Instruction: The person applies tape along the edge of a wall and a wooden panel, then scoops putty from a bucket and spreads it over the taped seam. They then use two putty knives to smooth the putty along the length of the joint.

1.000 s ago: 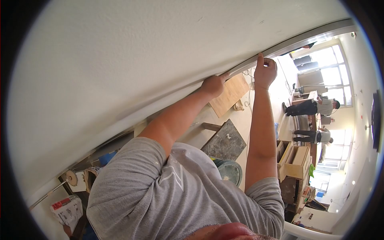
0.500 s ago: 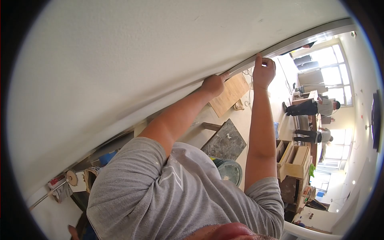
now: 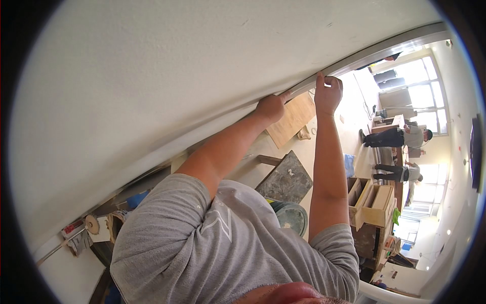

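Note:
A long grey strip (image 3: 354,60) runs along the edge of a broad white panel (image 3: 142,66). My left hand (image 3: 271,108) is closed at the strip's lower part, with one digit stretched along it and the other fingers folded, partly hidden. Farther up the strip is my right hand (image 3: 329,95), one fingertip touching the strip's edge and the other fingers curled into a loop. Anything small between those fingers is too small to make out.
Below the hands are a wooden board (image 3: 291,119), a dark stained stool-like top (image 3: 286,177) and a round bucket (image 3: 292,218). Wooden drawer boxes (image 3: 377,205) stand at right. Two people (image 3: 412,137) are at work near a bench by the windows.
My right hand has slid a little down along the strip, toward my left hand. My left hand keeps its place.

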Demonstrator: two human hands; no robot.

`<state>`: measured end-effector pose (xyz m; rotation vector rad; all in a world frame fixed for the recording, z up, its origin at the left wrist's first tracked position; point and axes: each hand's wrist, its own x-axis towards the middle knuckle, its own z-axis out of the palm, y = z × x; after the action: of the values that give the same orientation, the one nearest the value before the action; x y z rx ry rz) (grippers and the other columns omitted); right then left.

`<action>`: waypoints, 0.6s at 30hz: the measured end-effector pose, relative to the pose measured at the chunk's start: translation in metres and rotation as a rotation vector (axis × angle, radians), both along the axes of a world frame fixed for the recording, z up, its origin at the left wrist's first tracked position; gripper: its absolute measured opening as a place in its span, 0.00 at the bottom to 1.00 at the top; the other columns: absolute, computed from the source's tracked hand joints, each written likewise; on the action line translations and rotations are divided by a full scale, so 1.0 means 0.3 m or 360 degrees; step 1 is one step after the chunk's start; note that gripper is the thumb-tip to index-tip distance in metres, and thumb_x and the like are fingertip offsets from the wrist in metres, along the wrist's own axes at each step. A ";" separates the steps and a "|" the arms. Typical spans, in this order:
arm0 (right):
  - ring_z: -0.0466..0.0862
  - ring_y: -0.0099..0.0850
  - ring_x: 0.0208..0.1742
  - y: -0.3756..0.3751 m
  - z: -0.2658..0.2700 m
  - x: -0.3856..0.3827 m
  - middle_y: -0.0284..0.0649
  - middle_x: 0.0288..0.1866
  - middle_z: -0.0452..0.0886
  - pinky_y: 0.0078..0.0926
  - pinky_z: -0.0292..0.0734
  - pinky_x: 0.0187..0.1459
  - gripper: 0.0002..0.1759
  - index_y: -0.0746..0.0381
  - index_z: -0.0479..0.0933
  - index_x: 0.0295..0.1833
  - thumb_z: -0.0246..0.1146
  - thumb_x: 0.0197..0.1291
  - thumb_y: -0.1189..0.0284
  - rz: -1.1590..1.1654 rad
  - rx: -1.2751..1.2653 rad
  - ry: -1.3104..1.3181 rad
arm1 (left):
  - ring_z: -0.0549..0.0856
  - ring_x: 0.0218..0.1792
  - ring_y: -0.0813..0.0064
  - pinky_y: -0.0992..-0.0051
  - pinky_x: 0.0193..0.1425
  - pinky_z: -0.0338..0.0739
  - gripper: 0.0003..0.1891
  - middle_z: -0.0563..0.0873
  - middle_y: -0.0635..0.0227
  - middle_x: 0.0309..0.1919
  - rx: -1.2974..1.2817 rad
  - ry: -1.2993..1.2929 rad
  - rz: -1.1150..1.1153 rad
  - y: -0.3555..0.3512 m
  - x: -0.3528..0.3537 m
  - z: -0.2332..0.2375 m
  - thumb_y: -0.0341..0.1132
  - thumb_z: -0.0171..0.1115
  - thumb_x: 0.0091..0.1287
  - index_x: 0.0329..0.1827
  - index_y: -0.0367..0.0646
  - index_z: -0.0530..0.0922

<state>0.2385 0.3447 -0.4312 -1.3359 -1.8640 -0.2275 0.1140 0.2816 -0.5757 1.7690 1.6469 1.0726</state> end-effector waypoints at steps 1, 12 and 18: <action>0.82 0.45 0.47 -0.003 -0.006 0.001 0.47 0.40 0.83 0.42 0.76 0.51 0.18 0.65 0.81 0.30 0.72 0.59 0.60 0.0020 -0.0010 -0.0014 | 0.88 0.34 0.50 0.53 0.42 0.82 0.26 0.88 0.47 0.32 -0.0001 -0.0005 -0.0002 0.001 0.000 -0.002 0.34 0.51 0.74 0.76 0.57 0.70; 0.81 0.46 0.52 -0.009 -0.072 0.002 0.48 0.44 0.82 0.42 0.76 0.54 0.17 0.64 0.82 0.29 0.73 0.58 0.60 0.0043 -0.0054 -0.0117 | 0.88 0.34 0.52 0.55 0.43 0.82 0.29 0.88 0.49 0.32 -0.0011 0.0031 0.0004 -0.010 -0.007 0.001 0.31 0.52 0.72 0.77 0.57 0.69; 0.81 0.47 0.52 -0.015 -0.071 -0.003 0.48 0.46 0.82 0.43 0.77 0.54 0.17 0.63 0.82 0.28 0.73 0.57 0.60 0.0053 -0.0062 -0.0164 | 0.88 0.35 0.51 0.54 0.46 0.82 0.29 0.88 0.49 0.33 -0.0117 0.0026 -0.0003 -0.006 -0.005 0.024 0.31 0.51 0.71 0.77 0.58 0.69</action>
<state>0.2378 0.3402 -0.4525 -1.3406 -1.9841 -0.2476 0.1126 0.2799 -0.5685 1.7361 1.6724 0.9864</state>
